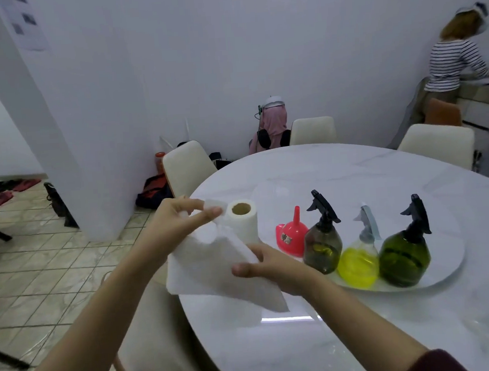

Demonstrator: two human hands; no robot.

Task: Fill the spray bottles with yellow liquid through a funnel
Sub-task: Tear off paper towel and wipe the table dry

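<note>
Spray bottles: three stand in a row on a pale oval tray (pixel 446 275) at the right of the white marble table (pixel 363 336), all with trigger heads on.
Smoky brown bottle (pixel 322 245): leftmost, black trigger, only a trace of yellowish tint low inside.
Clear bottle (pixel 359 265): middle, grey-white trigger, its round body filled with bright yellow liquid; it touches or nearly touches both neighbours.
Green bottle (pixel 405 256): rightmost, black trigger; the fill level cannot be told through the dark plastic.
Funnel (pixel 290 237): pink-red, resting mouth-down with its spout pointing up, just behind and left of the brown bottle, at the tray's left end.
Paper towel roll (pixel 243 221): upright near the table's left edge, cardboard core facing up, just left of the funnel.
Paper towel sheet (pixel 214 271): held in the air above the table edge, in front of the roll (whether it still joins the roll cannot be told).
Left hand (pixel 179 219): thumb and forefinger pinched closed on the sheet's upper corner, beside the top of the roll.
Right hand (pixel 267 266): fingers curled around the sheet's lower right part, thumb on top, gripping it.
Sleeves: dark maroon, at the bottom edge.
Background: cream chairs around the table, tiled floor at left, a person in a striped top at far right.
</note>
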